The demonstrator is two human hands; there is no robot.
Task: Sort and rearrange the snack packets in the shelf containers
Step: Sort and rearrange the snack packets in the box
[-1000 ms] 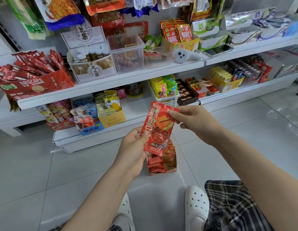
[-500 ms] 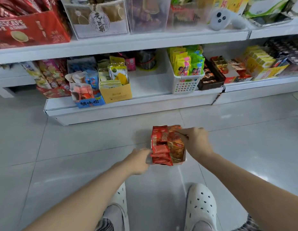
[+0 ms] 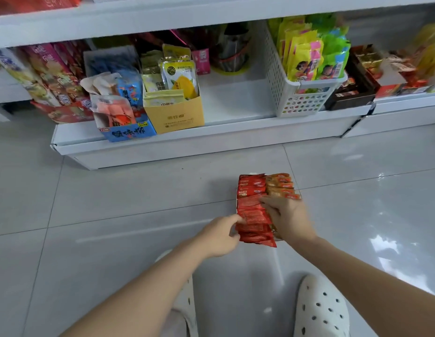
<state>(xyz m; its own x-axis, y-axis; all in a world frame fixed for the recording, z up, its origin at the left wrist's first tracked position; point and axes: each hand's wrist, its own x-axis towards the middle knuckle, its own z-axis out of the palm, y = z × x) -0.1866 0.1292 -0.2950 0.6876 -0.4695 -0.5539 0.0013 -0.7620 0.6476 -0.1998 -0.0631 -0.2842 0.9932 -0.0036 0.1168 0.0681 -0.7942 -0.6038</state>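
Observation:
A small box [image 3: 236,200] stands on the floor tiles in front of the bottom shelf. It holds a row of red snack packets [image 3: 251,186] on the left and orange packets [image 3: 281,185] on the right. My left hand [image 3: 220,237] pinches the left edge of the red packets near the front of the row. My right hand [image 3: 288,218] lies over the middle of the box, its fingers pressing on the red packets and covering part of the orange row.
The bottom shelf [image 3: 232,100] carries a yellow carton of pouches [image 3: 173,116], a blue carton [image 3: 128,133], a white perforated basket [image 3: 281,93] of yellow and green packets, and dark boxes at the right. My white clogs [image 3: 321,310] stand just behind the box.
A second ago both hands held one red packet up in the air. It has gone down into the box, both hands now rest on the packets there, and the view has tilted downward.

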